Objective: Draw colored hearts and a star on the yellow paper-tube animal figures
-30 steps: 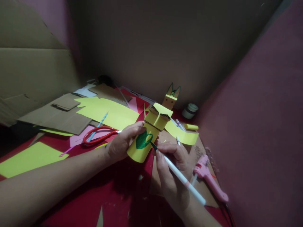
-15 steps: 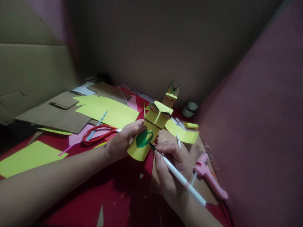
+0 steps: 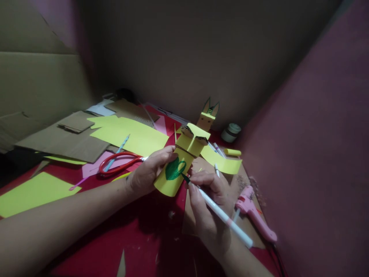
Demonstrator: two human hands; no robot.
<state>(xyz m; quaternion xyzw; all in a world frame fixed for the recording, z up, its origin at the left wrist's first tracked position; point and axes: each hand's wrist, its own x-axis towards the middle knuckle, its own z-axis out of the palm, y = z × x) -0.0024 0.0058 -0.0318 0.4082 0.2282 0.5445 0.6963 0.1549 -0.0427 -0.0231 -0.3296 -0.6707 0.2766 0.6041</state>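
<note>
My left hand (image 3: 154, 165) grips a yellow paper tube figure (image 3: 167, 186), tilted away from me, with its fingers partly hidden behind it. A folded yellow piece with two dark-edged cardboard flaps tops the figure. On its front is a green heart shape (image 3: 173, 170), filled in on the left and with a bare yellow patch inside its right lobe. My right hand (image 3: 210, 207) is closed in a writing grip on a white marker pen (image 3: 225, 219). Its green tip touches the heart's right edge.
Red-handled scissors (image 3: 119, 163) and a blue pencil (image 3: 117, 154) lie left of the figure. Yellow paper (image 3: 135, 136) and cardboard (image 3: 63, 142) spread behind them. At right are a pink glue gun (image 3: 253, 215) and a small jar (image 3: 231, 132). A cardboard eared figure (image 3: 206, 121) stands at the back.
The marker pen's rear end has swung slightly right and up, while its tip stays at the heart's right edge. The view has shifted a little; both hands keep their holds.
</note>
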